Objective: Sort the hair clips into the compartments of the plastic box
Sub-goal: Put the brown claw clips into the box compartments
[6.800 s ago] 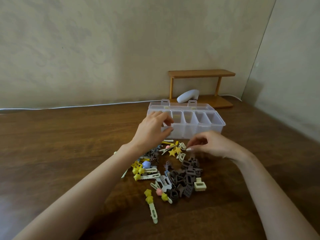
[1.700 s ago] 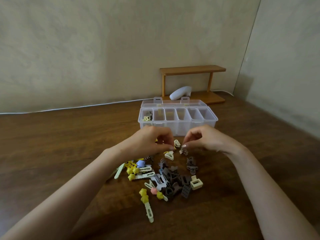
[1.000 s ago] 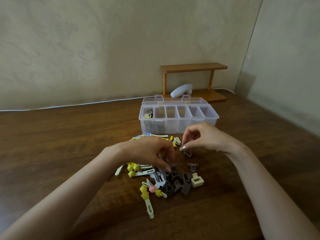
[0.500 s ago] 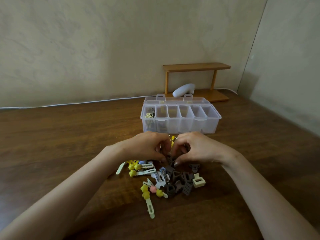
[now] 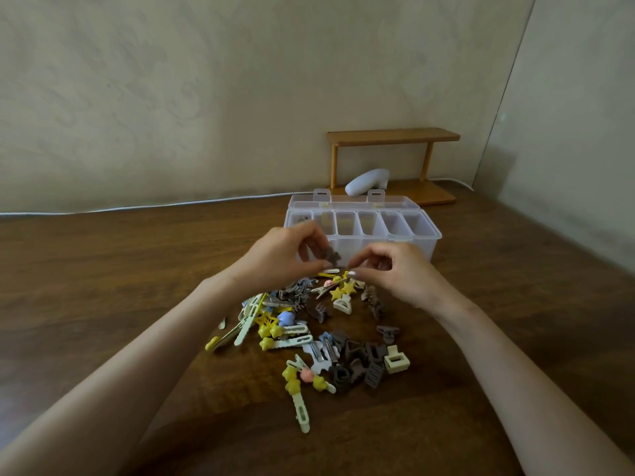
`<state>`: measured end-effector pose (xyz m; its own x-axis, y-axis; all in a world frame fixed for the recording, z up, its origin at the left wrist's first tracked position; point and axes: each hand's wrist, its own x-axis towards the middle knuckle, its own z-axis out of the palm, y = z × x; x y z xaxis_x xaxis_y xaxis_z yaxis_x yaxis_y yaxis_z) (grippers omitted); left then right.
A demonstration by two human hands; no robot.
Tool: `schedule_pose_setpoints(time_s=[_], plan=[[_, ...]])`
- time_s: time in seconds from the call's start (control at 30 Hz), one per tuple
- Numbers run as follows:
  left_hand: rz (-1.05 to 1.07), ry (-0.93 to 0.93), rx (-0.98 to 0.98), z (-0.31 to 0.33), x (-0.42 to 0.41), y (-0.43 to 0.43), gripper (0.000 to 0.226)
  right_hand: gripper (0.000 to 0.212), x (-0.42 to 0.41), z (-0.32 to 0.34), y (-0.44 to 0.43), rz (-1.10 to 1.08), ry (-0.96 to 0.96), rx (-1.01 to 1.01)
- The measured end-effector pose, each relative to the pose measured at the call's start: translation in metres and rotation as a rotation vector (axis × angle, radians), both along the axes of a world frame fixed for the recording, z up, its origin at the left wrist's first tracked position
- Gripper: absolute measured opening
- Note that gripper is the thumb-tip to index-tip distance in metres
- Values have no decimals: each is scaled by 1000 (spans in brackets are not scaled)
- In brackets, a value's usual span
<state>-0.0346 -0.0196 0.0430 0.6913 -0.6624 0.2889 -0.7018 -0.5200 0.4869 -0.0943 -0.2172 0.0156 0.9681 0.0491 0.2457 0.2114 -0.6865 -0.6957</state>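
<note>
Brown claw clip (image 5: 332,257), lifted off the pile, now sits pinched in your left hand (image 5: 281,256) before the plastic box (image 5: 414,249), ready for dropping; your right hand (image 5: 395,273) is curled, contents unclear.

- A brown, wood-grained tabletop (image 5: 103,304) spreads beneath the left grip (image 5: 285,255) and the right grip (image 5: 395,273).
- A small wooden shelf (image 5: 391,135) stands on it well beyond the right grip, against the wall.
- A white rounded object (image 5: 367,182) lies on the shelf's lower board; what it is cannot be told.
- A white cable (image 5: 171,203) runs along the wall's foot, far beyond the left grip.
- A pale mottled wall (image 5: 206,97) rises behind both grips.
- A second wall (image 5: 567,132) meets it at a corner, right of the right grip.
</note>
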Motion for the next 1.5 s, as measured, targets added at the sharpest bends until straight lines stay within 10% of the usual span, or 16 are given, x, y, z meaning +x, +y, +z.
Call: schedule_pose_setpoints(time_s=[0.3, 0.63, 1.1, 1.5], plan=[[375, -95, -251, 8, 65, 2, 14, 6, 6, -12, 2, -69, -81, -76], [333, -213, 414, 5, 110, -12, 26, 8, 8, -12, -1, -70, -108, -74], [398, -270, 147, 6, 86, -8, 25, 9, 6, -9, -1, -64, -99, -66], [-154, -96, 171, -3, -29, 3, 12, 4, -1, 1, 3, 46, -55, 19]])
